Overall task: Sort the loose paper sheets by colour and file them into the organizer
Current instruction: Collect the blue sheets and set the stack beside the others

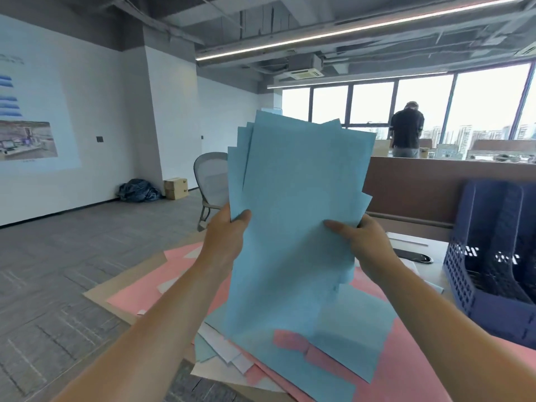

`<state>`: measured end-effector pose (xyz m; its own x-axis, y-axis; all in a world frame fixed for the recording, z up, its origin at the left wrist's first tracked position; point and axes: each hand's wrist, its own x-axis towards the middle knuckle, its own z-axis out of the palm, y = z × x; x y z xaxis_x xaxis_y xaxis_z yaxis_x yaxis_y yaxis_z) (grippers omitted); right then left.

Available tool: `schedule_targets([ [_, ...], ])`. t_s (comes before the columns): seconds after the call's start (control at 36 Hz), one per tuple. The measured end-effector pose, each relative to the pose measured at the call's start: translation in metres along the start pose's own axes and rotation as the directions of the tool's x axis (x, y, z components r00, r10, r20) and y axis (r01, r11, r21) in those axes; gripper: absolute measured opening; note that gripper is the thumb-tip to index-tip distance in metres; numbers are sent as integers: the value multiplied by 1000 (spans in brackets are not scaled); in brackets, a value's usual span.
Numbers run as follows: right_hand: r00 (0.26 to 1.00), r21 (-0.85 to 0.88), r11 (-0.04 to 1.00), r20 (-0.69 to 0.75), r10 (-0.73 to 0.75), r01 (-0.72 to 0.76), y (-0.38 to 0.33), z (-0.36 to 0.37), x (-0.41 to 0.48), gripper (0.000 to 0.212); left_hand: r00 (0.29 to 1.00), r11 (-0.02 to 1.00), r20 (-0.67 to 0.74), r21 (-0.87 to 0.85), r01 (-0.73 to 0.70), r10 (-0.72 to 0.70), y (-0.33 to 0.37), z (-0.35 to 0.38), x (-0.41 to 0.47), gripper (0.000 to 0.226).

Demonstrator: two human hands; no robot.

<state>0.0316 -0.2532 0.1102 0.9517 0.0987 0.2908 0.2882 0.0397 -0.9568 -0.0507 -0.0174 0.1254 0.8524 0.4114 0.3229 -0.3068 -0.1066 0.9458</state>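
Loosely fanned, blue sheets (301,181) stand upright, left hand (224,236) and right hand (364,242) pinching them.

Seen from the head-worn camera: a bare left hand (224,236) and a bare right hand (368,242), each on a long, slim, uncovered arm. The left forearm (162,314) and right forearm (443,323) are unclothed right down to the frame's bottom edge. Only thumbs and hand-backs show; the other fingers are hidden.

No legible text; lettering on projected slide (27,111) too blurred to read.
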Motion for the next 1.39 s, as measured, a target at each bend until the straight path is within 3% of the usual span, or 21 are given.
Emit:
schedule_targets([
  [0.22, 1000, 3, 1000, 22, -18, 18, 8, 1, -3, 21, 995, 994, 73, -86, 73, -67, -21, 3, -3, 24],
  [0.36, 999, -88, 995, 14, -40, 42, 9, 2, 5, 24, 998, 997, 0, -56, 55, -55, -25, 2, 3, 13],
  [0.53, 968, -154, 988, -240, -70, 33, -5, 2, 10, 59, 995, 997, -95, -77, 9, -16, -10, 2, 12, 13],
  [0.64, 993, -114, 993, -121, -6, -7, -2, -5, 5, 29, 995, 998, -103, -51, -22, 17, -5, -2, 17, 41],
  [0.78, 990, -191, 978, -127, 55, -79, 10, -10, 5, 20, 996, 997, -85, -71, -17, 11, -6, -1, 19, 36],
  [0.86, 985, -167, 981, -155, 73, -99, 15, -12, 10, 27, 996, 996, -84, -93, -11, 3, -8, 0, 19, 24],
  [0.94, 967, 80, 978, -154, 202, -191, 22, -16, 15, 40, 996, 993, -85, -121, -14, 4, -10, 2, 17, 22],
  [1.0, 954, 219, 939, -81, 290, -267, 27, -18, 16, 36, 997, 990, -83, -140, -17, 6, -12, 2, 16, 23],
  [1.06, 938, 227, 918, -49, 343, -324, 30, -17, 12, 26, 996, 989, -84, -147, -19, 7, -14, 2, 15, 20],
  [1.22, 952, 188, 954, -151, 264, -235, 33, -16, 12, 20, 999, 990, -48, -142, -3, -4, -17, 4, 14, 16],
  [1.39, 974, 106, 973, -80, 212, -203, 21, -10, 11, 25, 999, 995, -49, -99, -13, 8, -20, 5, 18, 20],
])
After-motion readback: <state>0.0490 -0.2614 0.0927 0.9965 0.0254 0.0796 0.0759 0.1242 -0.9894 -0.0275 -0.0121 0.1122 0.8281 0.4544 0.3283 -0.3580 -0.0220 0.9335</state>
